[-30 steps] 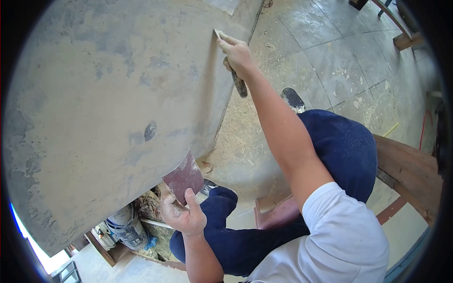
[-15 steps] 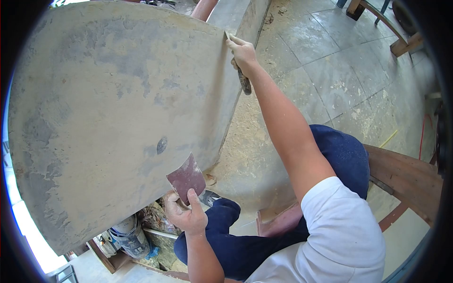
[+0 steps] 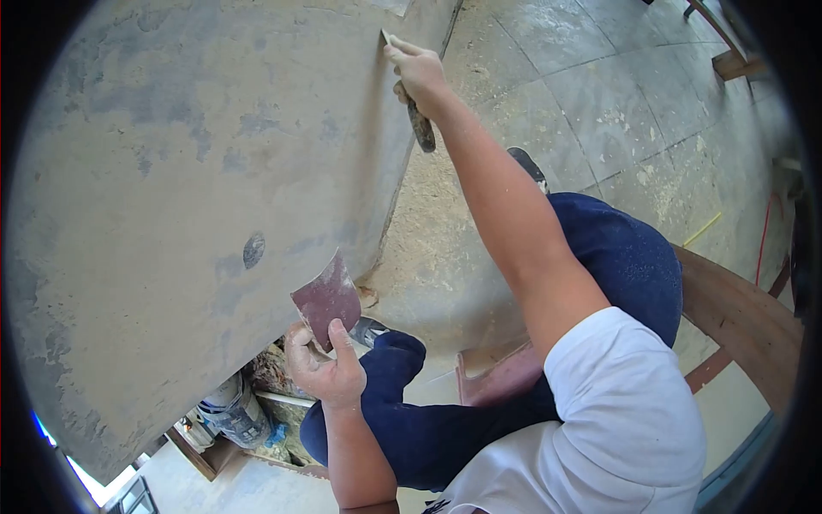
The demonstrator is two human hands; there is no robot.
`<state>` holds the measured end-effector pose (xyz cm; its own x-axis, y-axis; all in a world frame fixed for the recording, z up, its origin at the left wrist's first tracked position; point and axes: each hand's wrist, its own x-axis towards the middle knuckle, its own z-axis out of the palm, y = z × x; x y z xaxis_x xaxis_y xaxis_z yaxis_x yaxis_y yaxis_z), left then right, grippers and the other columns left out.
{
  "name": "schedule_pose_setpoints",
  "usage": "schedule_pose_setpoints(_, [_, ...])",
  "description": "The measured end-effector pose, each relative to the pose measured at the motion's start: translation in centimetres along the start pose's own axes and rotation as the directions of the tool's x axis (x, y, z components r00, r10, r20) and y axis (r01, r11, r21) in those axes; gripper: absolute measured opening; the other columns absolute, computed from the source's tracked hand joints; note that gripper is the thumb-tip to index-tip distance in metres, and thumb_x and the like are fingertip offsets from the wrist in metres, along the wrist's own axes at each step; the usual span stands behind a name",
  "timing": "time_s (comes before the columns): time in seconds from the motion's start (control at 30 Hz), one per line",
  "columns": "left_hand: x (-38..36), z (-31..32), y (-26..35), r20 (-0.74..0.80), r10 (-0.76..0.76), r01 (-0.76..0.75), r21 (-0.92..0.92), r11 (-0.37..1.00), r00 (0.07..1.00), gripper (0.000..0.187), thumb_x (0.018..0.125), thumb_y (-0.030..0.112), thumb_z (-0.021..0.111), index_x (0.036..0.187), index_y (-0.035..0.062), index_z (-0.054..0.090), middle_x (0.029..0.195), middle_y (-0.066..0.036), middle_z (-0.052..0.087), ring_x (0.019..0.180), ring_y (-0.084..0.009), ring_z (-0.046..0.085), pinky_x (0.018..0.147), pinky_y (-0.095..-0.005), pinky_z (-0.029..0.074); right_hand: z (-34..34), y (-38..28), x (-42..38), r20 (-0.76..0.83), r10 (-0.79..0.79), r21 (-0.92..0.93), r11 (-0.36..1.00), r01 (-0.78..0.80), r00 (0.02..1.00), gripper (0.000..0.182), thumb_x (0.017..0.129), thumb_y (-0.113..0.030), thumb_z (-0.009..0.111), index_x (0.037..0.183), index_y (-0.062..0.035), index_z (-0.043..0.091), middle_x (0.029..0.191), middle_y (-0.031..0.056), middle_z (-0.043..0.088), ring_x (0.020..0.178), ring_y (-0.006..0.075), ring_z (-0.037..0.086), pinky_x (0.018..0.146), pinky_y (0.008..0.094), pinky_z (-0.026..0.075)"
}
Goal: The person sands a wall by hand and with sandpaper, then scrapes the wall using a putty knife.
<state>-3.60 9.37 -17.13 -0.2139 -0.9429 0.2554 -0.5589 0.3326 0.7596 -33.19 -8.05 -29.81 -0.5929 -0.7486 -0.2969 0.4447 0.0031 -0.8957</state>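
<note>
My left hand [image 3: 330,368] holds a curved piece of maroon sandpaper [image 3: 330,300] between thumb and fingers, beside the lower edge of a large grey plastered panel [image 3: 188,223]. My right hand [image 3: 418,77] is closed round a scraper with a worn dark handle [image 3: 421,128]. The scraper's thin tip meets the panel's surface near its upper right edge. An oval dark mark [image 3: 254,250] shows on the panel. Pale dust coats the fingers of both hands.
Tiled floor [image 3: 616,120] with pale dust and crumbs lies to the right. A dirty bucket [image 3: 235,420] stands below the panel. Curved wooden pieces [image 3: 736,308] are at the right, and a pinkish board [image 3: 497,377] lies by my legs. A yellow strip [image 3: 704,230] is on the floor.
The view has shifted, so the panel and both hands sit further left and higher. Both hands keep their holds. A shoe now shows beside the right forearm.
</note>
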Motion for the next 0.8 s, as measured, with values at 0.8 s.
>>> schedule_pose_setpoints(0.8, [0.7, 0.3, -0.5, -0.057, -0.042, 0.041, -0.028, 0.999, 0.997, 0.009, 0.081, 0.001, 0.063, 0.080, 0.0003, 0.055, 0.081, -0.011, 0.059, 0.073, -0.0203, 0.056, 0.069, -0.0307, 0.044, -0.8, 1.8, 3.3, 0.038, -0.254, -0.086, 0.963, 0.256, 0.967, 0.043, 0.092, -0.020, 0.060, 0.131, -0.0049, 0.053, 0.075, 0.0017, 0.049, 0.043, 0.0069, 0.044, 0.037, 0.0233, 0.034])
